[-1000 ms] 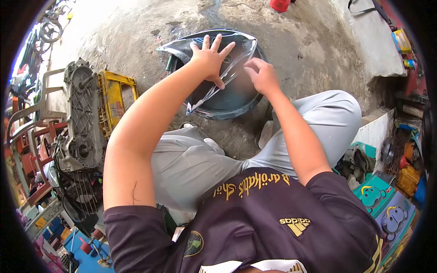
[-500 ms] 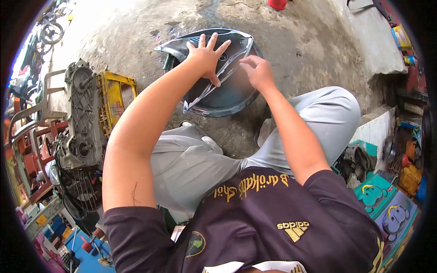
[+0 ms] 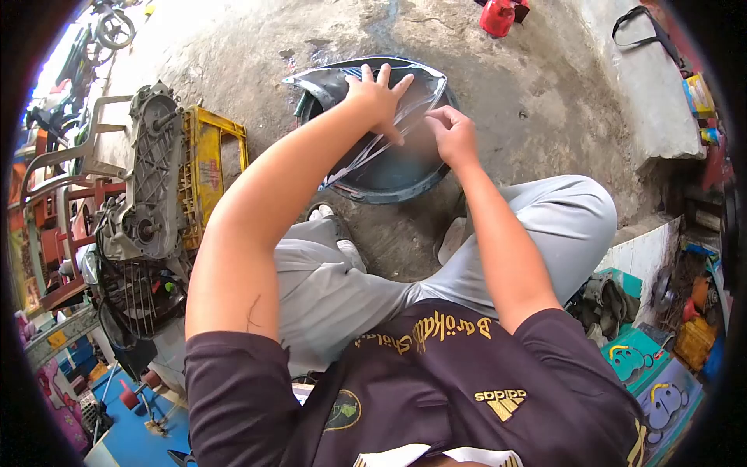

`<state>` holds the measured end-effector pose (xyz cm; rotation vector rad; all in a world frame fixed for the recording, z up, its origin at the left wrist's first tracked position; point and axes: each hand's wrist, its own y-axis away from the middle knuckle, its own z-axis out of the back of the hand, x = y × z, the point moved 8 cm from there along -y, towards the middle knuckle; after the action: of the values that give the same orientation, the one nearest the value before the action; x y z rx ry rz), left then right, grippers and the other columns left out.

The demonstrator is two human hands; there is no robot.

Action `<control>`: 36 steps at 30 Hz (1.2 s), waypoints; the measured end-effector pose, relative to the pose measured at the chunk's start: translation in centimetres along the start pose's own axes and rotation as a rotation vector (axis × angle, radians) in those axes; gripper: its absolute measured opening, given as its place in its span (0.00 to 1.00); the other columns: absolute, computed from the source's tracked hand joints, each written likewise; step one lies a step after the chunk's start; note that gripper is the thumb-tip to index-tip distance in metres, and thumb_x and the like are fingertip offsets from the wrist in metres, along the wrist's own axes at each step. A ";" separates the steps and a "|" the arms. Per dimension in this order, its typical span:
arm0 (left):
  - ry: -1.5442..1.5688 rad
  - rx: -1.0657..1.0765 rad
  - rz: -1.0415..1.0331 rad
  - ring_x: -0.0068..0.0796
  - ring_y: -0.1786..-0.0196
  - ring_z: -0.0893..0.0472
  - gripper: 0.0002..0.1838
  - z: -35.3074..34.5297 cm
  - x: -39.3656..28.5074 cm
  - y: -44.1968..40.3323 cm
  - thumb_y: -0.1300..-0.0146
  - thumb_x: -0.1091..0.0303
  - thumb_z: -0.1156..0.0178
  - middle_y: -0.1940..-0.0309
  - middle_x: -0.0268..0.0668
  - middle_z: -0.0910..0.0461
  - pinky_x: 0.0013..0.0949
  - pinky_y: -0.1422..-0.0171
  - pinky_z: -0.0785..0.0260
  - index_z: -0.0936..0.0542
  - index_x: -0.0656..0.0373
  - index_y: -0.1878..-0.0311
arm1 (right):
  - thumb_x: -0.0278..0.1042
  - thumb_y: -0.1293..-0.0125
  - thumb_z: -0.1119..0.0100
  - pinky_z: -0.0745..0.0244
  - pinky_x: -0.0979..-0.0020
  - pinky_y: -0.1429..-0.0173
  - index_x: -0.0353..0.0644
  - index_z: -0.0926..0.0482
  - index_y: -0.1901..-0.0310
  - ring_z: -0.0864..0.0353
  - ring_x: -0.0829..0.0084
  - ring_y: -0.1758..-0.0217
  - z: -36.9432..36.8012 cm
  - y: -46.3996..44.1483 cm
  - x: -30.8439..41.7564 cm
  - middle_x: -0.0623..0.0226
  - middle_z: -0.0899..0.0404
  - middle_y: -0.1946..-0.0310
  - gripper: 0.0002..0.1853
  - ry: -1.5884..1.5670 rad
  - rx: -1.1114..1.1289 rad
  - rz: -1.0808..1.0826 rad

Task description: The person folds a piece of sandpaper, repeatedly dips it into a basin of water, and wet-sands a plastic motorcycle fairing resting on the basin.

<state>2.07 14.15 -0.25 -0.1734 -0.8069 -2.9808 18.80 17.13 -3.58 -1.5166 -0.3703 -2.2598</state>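
Note:
A dark, pointed motorcycle body panel [image 3: 327, 83] with white and blue striping lies across a round black basin [image 3: 391, 194] on the floor. My left hand [image 3: 377, 103] rests flat on the panel, fingers spread. At the panel's right edge, my right hand [image 3: 454, 137] is closed in a pinch beside the white striping. What its fingertips hold, if anything, is too small to make out. Part of the basin's inside is blurred.
Left of me, a grey metal engine casing [image 3: 152, 171] stands by a yellow crate [image 3: 208, 167]. A red container [image 3: 496, 17] sits on the concrete floor at the far right. Greasy parts [image 3: 611, 300] and teal and purple flip-flop-patterned boxes [image 3: 634, 354] lie at my right.
The whole view has shifted, so the scene sits slightly further right. My left hand stays spread on the panel, and my right hand remains pinched near its edge, turned slightly.

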 end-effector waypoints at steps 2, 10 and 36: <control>0.018 -0.108 -0.040 0.76 0.14 0.49 0.76 -0.3 0.4 0.4 0.58 0.22 0.22 0.11 0.55 0.54 0.78 0.19 0.48 0.56 0.29 0.09 | 0.31 0.34 0.29 0.18 0.64 0.52 0.41 0.09 0.58 0.09 0.59 0.58 -0.1 0.1 -0.4 0.58 0.09 0.59 0.06 -0.046 -0.014 -0.076; 0.027 -0.246 -0.123 0.74 0.14 0.47 0.73 0.0 1.2 1.9 0.57 0.15 0.28 0.11 0.53 0.52 0.81 0.19 0.50 0.52 0.27 0.10 | 0.27 0.33 0.30 0.19 0.62 0.55 0.41 0.10 0.58 0.10 0.61 0.60 0.0 0.0 1.1 0.59 0.11 0.63 0.05 0.020 -0.086 0.100; -0.027 -0.351 -0.179 0.69 0.14 0.43 0.68 -0.1 1.6 2.2 0.52 0.11 0.36 0.12 0.52 0.48 0.77 0.23 0.41 0.48 0.28 0.10 | 0.27 0.33 0.29 0.18 0.66 0.54 0.37 0.10 0.58 0.11 0.67 0.62 -0.4 1.0 2.0 0.60 0.10 0.62 0.05 0.140 -0.077 0.101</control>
<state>0.62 12.13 0.95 -0.1614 -0.3068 -3.2734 18.23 15.68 -1.88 -1.3713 -0.1646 -2.3070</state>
